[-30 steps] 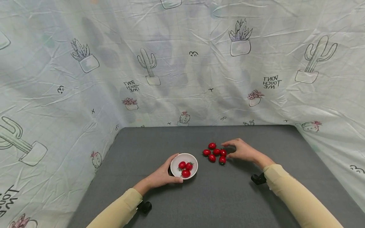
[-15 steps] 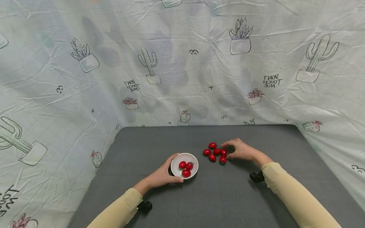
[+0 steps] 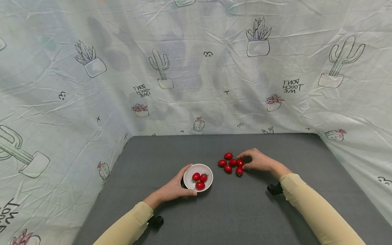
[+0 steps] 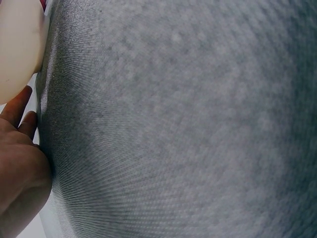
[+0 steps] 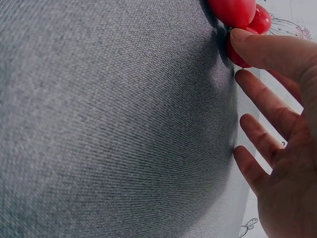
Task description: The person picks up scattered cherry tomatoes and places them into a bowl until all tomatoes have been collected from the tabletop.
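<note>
With fingers of the left hand (image 3: 174, 188) curled round the bowl (image 3: 200, 168), likely to keep it still, with three tomatoes (image 3: 200, 185) inside. Farther right, at a tomato (image 3: 240, 163) on the table (image 3: 220, 214) with thumb of the right hand (image 3: 259, 161); too hidden to tell if pinching.

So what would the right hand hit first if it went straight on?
Probably the tomato between the thumb and first finger of the right hand; whether they touch is hard to tell.

Upright white bowl (image 3: 199, 168), three red tomatoes (image 3: 200, 185) inside; six loose tomatoes (image 3: 233, 162) in a cluster to its right.
</note>
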`<state>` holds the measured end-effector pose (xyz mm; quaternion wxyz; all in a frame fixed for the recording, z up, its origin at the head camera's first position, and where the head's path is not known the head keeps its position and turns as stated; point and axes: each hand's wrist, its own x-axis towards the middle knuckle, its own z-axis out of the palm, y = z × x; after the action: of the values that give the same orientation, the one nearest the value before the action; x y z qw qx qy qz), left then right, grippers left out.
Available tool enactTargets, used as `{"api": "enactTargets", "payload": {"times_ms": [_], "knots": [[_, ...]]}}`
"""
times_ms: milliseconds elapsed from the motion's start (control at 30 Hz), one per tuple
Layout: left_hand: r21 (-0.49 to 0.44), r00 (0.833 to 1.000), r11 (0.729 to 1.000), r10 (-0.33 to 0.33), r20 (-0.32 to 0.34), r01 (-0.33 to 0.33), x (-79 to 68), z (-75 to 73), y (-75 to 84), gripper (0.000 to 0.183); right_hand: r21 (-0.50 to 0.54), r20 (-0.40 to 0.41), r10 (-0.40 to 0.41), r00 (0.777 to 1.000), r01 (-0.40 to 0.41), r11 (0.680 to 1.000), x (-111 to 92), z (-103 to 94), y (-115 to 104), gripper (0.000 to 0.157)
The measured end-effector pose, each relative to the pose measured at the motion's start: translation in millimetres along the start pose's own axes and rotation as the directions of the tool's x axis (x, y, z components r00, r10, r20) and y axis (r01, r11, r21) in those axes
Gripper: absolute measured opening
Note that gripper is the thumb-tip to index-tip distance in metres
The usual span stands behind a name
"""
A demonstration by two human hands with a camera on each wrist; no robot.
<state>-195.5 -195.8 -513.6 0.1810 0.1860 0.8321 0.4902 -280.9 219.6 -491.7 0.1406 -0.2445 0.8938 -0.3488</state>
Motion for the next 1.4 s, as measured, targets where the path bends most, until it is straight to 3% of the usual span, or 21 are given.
{"api": "enactTargets", "payload": {"times_ms": [267,600,1000,1233,1400], "knots": [[-0.014,1.000,1.000,0.003,0.002,-0.003,-0.9,-0.4,1.5,0.111,-0.029,-0.027,-0.063,0.998,0.062,0.998,1.1,1.1,4.3,0.037],[-0.009,1.000,1.000,0.000,0.000,0.000,-0.9,-0.7,1.8,0.112,-0.048,-0.081,-0.011,0.997,0.007,0.999,-6.7,-4.1,11.5,0.034],[-0.022,1.000,1.000,-0.012,-0.002,0.012,-1.0,0.2,1.0,0.110,-0.037,-0.091,0.034,0.995,-0.037,0.999,-6.7,-5.3,15.2,0.039],[-0.029,1.000,1.000,-0.010,0.000,0.010,-0.6,0.6,1.8,0.111,-0.060,-0.106,0.016,0.994,-0.023,0.998,-5.3,-4.4,14.4,0.037],[-0.031,1.000,0.999,-0.010,0.003,0.010,-0.2,0.1,1.2,0.110,-0.006,-0.082,-0.017,0.996,0.016,1.000,-3.9,-4.8,14.3,0.036]]}}
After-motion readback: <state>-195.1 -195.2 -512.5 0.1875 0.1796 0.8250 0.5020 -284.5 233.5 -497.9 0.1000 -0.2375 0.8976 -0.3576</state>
